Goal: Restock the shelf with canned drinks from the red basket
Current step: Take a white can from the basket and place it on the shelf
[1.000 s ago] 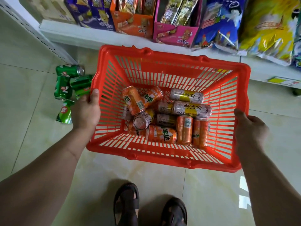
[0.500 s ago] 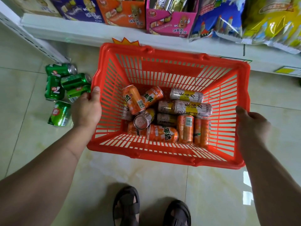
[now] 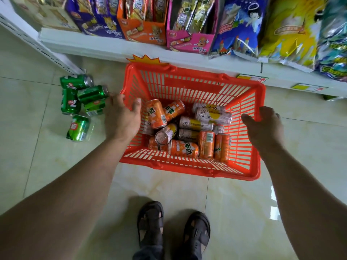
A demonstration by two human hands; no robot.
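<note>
The red basket (image 3: pixel 189 167) sits on the tiled floor in front of the bottom shelf (image 3: pixel 105 48). Inside lie several orange cans (image 3: pixel 155 114) and several silver-and-yellow cans (image 3: pixel 213 116), all on their sides. My left hand (image 3: pixel 122 119) hovers over the basket's left rim with fingers spread, thumb inside and fingers outside. My right hand (image 3: pixel 264 124) straddles the right rim the same way, its thumb held wide apart from the fingers. Neither hand holds a can.
Several green cans (image 3: pixel 78 102) lie loose on the floor left of the basket. The shelf carries snack boxes (image 3: pixel 144 32) and chip bags (image 3: pixel 289 34). A white shelf upright (image 3: pixel 37 47) runs at the far left. My sandalled feet (image 3: pixel 150 222) stand behind the basket.
Both hands gripped the basket's side rims before; now their fingers have spread and loosened. The basket has moved closer to the shelf and the view has tilted up.
</note>
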